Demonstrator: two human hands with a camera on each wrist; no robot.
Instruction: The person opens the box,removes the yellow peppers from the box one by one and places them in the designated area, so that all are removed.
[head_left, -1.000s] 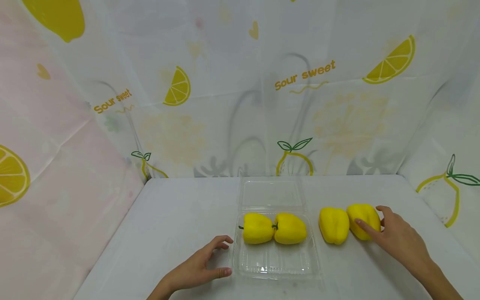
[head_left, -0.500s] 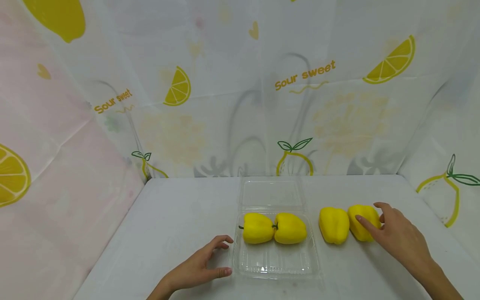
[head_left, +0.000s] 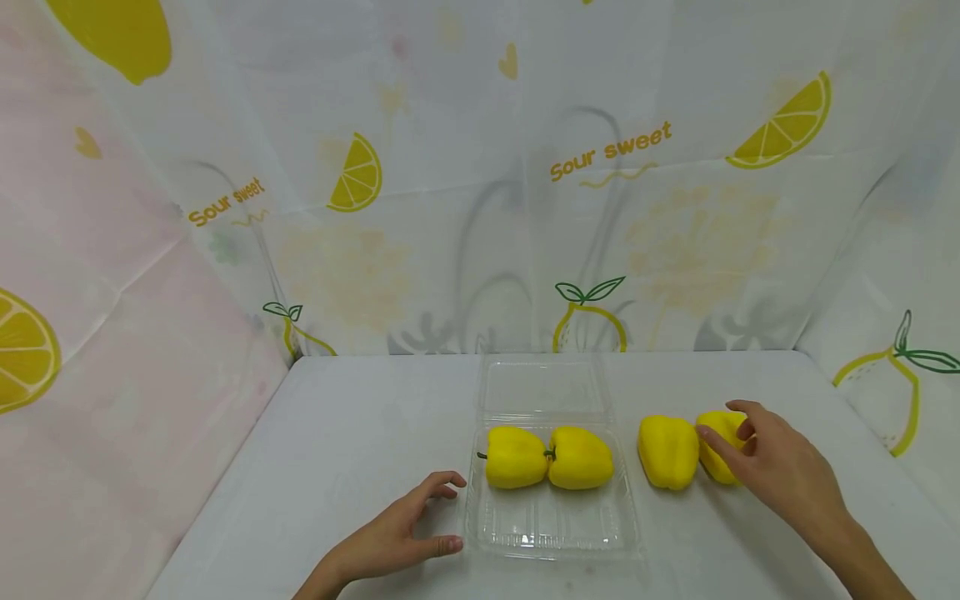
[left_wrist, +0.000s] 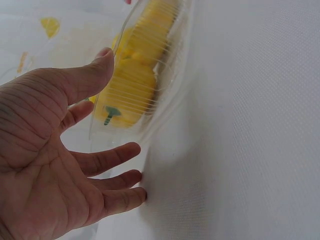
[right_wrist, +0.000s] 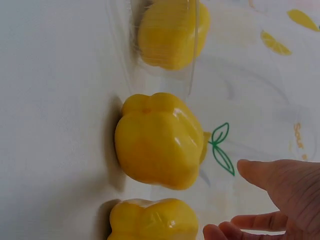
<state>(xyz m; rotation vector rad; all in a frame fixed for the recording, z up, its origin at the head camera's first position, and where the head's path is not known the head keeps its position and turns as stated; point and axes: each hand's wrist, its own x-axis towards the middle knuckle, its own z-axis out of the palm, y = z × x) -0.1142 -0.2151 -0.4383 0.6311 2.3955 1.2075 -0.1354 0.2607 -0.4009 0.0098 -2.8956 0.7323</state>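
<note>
Lemon-print sheeting [head_left: 450,225] backs a white table [head_left: 360,425]; an open clear container [head_left: 551,525] there holds two yellow peppers [head_left: 516,457]. The left hand [head_left: 397,533], fingers parted, gripping nothing, is just beside its left edge. The right hand [head_left: 795,471], likewise unladen with fingers parted, is at the outer pepper [head_left: 722,423], near the inner pepper [head_left: 668,452], right of the container.

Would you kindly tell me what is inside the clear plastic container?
Inside the clear plastic container lie two yellow bell peppers, toward its back; what is directly beneath the peppers is covered.
</note>
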